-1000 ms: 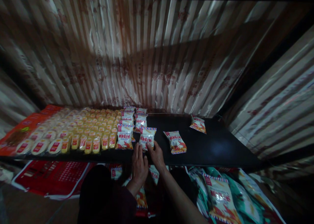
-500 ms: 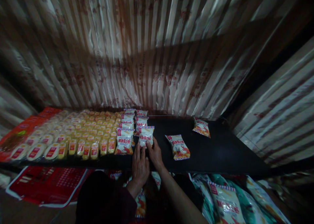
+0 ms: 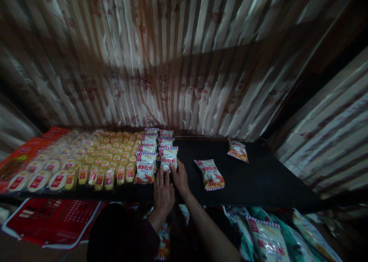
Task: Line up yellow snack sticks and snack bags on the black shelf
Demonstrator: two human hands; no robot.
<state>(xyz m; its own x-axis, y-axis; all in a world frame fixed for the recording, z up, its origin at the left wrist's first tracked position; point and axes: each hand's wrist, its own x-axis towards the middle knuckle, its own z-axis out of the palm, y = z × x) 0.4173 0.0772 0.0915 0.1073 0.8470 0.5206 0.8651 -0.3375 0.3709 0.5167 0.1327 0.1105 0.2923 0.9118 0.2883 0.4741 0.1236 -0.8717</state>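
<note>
A white snack bag [image 3: 168, 157] with a striped top edge lies at the front of the second column of bags on the black shelf. The fingertips of my left hand [image 3: 163, 191] touch its lower edge, fingers stretched out. My right hand [image 3: 179, 177] has its fingers on the bag's lower right side, with the thumb on its front. To the left stands the first column, with a like bag [image 3: 145, 167] at its front. Two more bags lie apart on the right, one nearer [image 3: 211, 174] and one farther back [image 3: 238, 150].
Rows of small yellow packaged cakes [image 3: 109, 176] and round white ones [image 3: 38, 180] fill the left side, beside an orange package [image 3: 24, 151]. Below the shelf are a red bag [image 3: 54, 220] and larger snack bags [image 3: 268, 241]. A pleated curtain [image 3: 184, 63] hangs behind.
The bag under my hands has shifted slightly left, nearer the first column. My right hand has moved a little left with it. The view has shifted slightly.
</note>
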